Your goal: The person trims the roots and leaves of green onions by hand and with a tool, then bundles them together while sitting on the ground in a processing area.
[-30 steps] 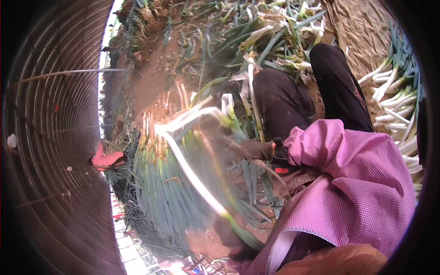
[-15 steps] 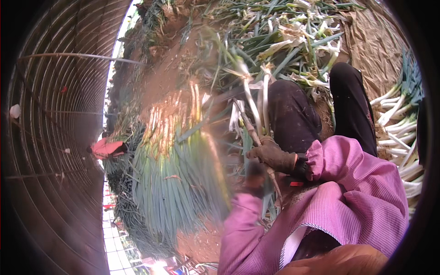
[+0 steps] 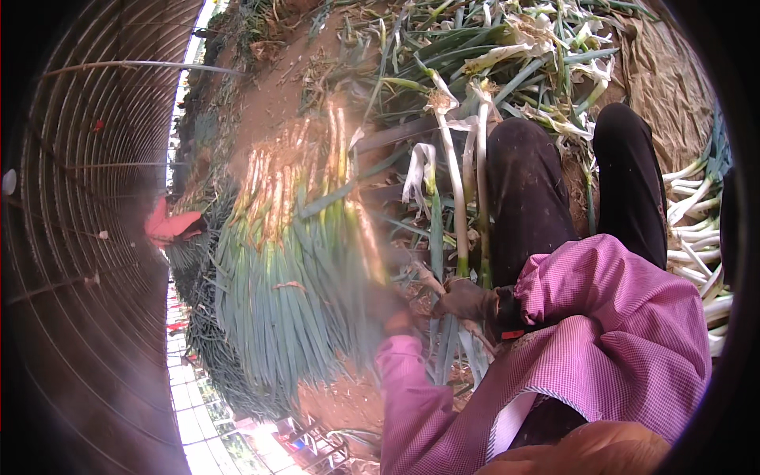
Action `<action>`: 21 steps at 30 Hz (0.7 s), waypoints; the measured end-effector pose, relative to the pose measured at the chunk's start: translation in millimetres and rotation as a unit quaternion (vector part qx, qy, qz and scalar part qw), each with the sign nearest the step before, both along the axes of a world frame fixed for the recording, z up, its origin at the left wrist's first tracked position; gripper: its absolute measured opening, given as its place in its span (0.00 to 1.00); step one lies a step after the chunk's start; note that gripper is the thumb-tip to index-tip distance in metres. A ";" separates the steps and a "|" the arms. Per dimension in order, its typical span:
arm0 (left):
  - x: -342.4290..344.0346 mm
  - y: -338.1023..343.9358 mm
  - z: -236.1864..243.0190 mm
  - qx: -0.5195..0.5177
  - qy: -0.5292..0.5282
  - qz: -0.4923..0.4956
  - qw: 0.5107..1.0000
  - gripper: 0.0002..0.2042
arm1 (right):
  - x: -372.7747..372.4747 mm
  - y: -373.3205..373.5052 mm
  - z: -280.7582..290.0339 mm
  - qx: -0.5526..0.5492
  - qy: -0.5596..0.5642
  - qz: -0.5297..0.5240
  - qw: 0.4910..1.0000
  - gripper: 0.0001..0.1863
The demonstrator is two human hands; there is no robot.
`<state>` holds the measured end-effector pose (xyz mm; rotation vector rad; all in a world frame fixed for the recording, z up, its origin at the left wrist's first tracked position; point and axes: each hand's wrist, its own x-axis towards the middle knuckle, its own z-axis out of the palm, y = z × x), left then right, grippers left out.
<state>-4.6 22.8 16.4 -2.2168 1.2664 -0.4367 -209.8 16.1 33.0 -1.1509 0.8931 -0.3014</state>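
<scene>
My left hand (image 3: 386, 307), dark-gloved and blurred, is at the right side of a flat row of green onions (image 3: 277, 293), with a smeared pale stalk (image 3: 366, 241) just above it; its fingers are unclear. My right hand (image 3: 467, 299), in a brown glove, is closed round a dry brown stick-like piece (image 3: 427, 279) beside my dark-clad knee (image 3: 522, 170). Long white-and-green leeks (image 3: 453, 182) run upward from that hand, their rooted ends at the top. A bent white leaf (image 3: 417, 166) hangs just left of them.
A leafy leek heap (image 3: 522, 55) lies ahead, a brown sheet (image 3: 661, 71) at upper right, white leeks (image 3: 693, 229) at far right. Another person in red (image 3: 170, 223) bends at left under the ribbed tunnel roof (image 3: 95, 206). Bare soil (image 3: 332, 404) shows below the row.
My left hand swung up from the bottom, then left to the row; the bright long leek it carried is gone from there. My right hand has moved slightly down and right.
</scene>
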 end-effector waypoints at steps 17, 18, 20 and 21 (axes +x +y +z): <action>-49.6 -18.3 -47.4 -0.065 0.336 -0.200 0.918 0.18 | -24.4 -13.3 -11.3 0.062 -0.068 -0.306 0.947 0.21; -40.9 -40.4 -34.1 -0.077 0.327 -0.200 0.921 0.18 | -14.1 -8.2 -18.2 0.049 -0.052 -0.265 0.962 0.26; -34.7 -94.8 -15.7 -0.091 0.325 -0.203 0.919 0.18 | -4.6 -4.8 -18.8 0.027 -0.078 -0.278 0.957 0.25; -35.6 -120.3 -6.3 -0.093 0.329 -0.204 0.917 0.18 | -1.0 -2.1 -17.4 0.008 -0.103 -0.293 0.950 0.25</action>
